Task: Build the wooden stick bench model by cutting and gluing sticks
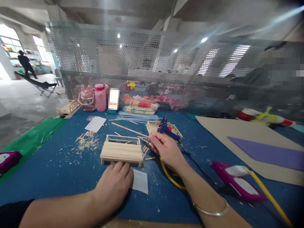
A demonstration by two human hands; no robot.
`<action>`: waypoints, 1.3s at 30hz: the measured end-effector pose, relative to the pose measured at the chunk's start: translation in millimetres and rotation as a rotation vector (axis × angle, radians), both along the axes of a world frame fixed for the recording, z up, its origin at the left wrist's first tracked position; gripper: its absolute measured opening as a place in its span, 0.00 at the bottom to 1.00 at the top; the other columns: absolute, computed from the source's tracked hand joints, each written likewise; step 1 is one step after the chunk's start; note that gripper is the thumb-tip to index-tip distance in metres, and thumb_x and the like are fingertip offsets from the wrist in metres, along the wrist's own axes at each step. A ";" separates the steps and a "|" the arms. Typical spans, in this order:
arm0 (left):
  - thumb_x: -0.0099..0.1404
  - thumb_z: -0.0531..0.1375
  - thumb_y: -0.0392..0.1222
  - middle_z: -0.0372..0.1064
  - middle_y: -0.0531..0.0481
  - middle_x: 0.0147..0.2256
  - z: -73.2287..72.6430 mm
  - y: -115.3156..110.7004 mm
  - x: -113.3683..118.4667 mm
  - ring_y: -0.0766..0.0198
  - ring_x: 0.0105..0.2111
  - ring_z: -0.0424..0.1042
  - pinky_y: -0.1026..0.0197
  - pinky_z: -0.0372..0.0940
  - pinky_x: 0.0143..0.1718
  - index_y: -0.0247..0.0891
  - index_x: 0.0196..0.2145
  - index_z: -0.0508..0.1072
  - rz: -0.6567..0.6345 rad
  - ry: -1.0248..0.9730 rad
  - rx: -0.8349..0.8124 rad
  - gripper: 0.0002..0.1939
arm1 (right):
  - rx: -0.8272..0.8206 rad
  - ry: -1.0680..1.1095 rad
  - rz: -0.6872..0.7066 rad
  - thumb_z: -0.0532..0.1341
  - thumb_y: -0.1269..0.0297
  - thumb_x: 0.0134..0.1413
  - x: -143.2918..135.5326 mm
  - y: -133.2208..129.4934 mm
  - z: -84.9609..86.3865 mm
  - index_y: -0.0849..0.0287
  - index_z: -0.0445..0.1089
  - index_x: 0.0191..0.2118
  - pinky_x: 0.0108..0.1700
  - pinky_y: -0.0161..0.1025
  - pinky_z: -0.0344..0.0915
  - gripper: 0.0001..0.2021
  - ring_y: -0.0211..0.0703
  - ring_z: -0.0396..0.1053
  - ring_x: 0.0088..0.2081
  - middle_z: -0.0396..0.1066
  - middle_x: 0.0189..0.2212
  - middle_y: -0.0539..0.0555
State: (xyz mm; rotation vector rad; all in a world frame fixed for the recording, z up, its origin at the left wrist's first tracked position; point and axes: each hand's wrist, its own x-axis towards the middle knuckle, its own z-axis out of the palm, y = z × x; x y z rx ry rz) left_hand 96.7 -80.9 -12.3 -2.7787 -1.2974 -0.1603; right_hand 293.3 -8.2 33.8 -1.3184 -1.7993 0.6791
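Note:
A small bench-like model of pale wooden sticks (121, 150) stands on the blue table in front of me. My left hand (115, 182) is bent against its lower front edge, fingers close together and tips partly hidden. To the model's right, my right hand (166, 147) is closed in a pinch; what lies between finger and thumb is too small to make out. Below that hand is a cutting tool with yellow handles (169, 177) and a dark jaw, partly covered. Long thin wooden sticks (129, 129) and short cut pieces lie around the fingertips.
A blue glue gun (167, 129) rests on another wooden frame (153, 126). Wood scraps (86, 141) are scattered left; a white paper (140, 181) lies in front. Pink bottles (100, 98), bagged sticks (140, 107) and a mesh panel stand behind. A purple-and-white device (239, 182) sits right.

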 end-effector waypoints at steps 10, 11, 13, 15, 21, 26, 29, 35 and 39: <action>0.66 0.45 0.44 0.74 0.45 0.35 56.6 46.0 -40.6 0.60 0.34 0.71 0.58 0.63 0.36 0.38 0.39 0.74 0.210 -0.631 0.165 0.18 | 0.036 0.044 -0.071 0.51 0.53 0.54 -1.7 2.3 -3.1 0.58 0.64 0.26 0.21 0.33 0.55 0.14 0.35 0.57 0.19 0.60 0.17 0.47; 0.63 0.50 0.45 0.74 0.46 0.34 56.1 58.3 -50.9 0.61 0.33 0.71 0.60 0.63 0.35 0.38 0.36 0.75 0.277 -0.735 0.161 0.15 | 0.041 0.038 -0.073 0.52 0.53 0.54 -1.6 2.9 -3.6 0.58 0.64 0.26 0.21 0.33 0.55 0.14 0.35 0.57 0.19 0.59 0.17 0.47; 0.57 0.57 0.47 0.74 0.49 0.28 48.0 81.3 -70.8 0.62 0.28 0.70 0.63 0.61 0.29 0.38 0.29 0.75 0.485 -0.923 0.049 0.11 | 0.045 0.014 -0.069 0.52 0.53 0.53 -1.9 4.5 -5.4 0.58 0.64 0.26 0.21 0.33 0.55 0.14 0.36 0.56 0.18 0.59 0.16 0.47; 0.50 0.61 0.51 0.69 0.53 0.19 34.8 97.5 -86.2 0.66 0.20 0.64 0.65 0.56 0.22 0.37 0.21 0.72 0.609 -0.991 -0.097 0.14 | 0.040 -0.020 -0.062 0.53 0.53 0.53 -2.7 6.3 -7.9 0.58 0.65 0.27 0.22 0.34 0.55 0.14 0.36 0.56 0.18 0.59 0.16 0.47; 0.49 0.61 0.52 0.62 0.56 0.14 15.6 103.7 -94.0 0.71 0.15 0.57 0.67 0.51 0.19 0.36 0.19 0.70 0.670 -1.089 -0.382 0.16 | 0.028 -0.057 -0.069 0.54 0.55 0.52 -8.8 10.5 -14.5 0.59 0.68 0.30 0.24 0.33 0.56 0.13 0.36 0.58 0.21 0.61 0.17 0.48; 0.44 0.65 0.45 0.67 0.54 0.20 16.7 102.5 -89.4 0.71 0.21 0.65 0.66 0.61 0.27 0.34 0.24 0.71 0.588 -1.530 -0.729 0.12 | 0.017 -0.065 -0.062 0.54 0.55 0.51 -17.1 13.1 -3.4 0.59 0.68 0.30 0.21 0.32 0.54 0.13 0.35 0.55 0.18 0.59 0.15 0.47; 0.44 0.66 0.43 0.68 0.53 0.21 13.6 103.3 -89.4 0.71 0.22 0.65 0.65 0.62 0.28 0.33 0.26 0.71 0.516 -1.600 -0.827 0.13 | 0.010 -0.055 -0.043 0.55 0.55 0.50 -22.0 17.3 7.4 0.59 0.68 0.28 0.20 0.32 0.52 0.13 0.34 0.54 0.17 0.58 0.14 0.46; 0.47 0.62 0.36 0.67 0.53 0.20 16.1 99.9 -84.9 0.72 0.20 0.65 0.67 0.63 0.26 0.32 0.27 0.70 0.523 -1.630 -0.868 0.07 | 0.040 0.027 -0.113 0.56 0.53 0.48 -27.3 28.9 6.7 0.59 0.68 0.28 0.20 0.32 0.53 0.14 0.33 0.54 0.16 0.60 0.15 0.46; 0.49 0.60 0.32 0.68 0.51 0.22 17.7 100.6 -84.0 0.73 0.21 0.66 0.67 0.64 0.26 0.30 0.29 0.71 0.531 -1.683 -0.866 0.07 | 0.034 0.065 -0.117 0.56 0.52 0.49 -24.6 30.5 -8.3 0.59 0.67 0.28 0.21 0.33 0.53 0.14 0.34 0.55 0.17 0.60 0.15 0.46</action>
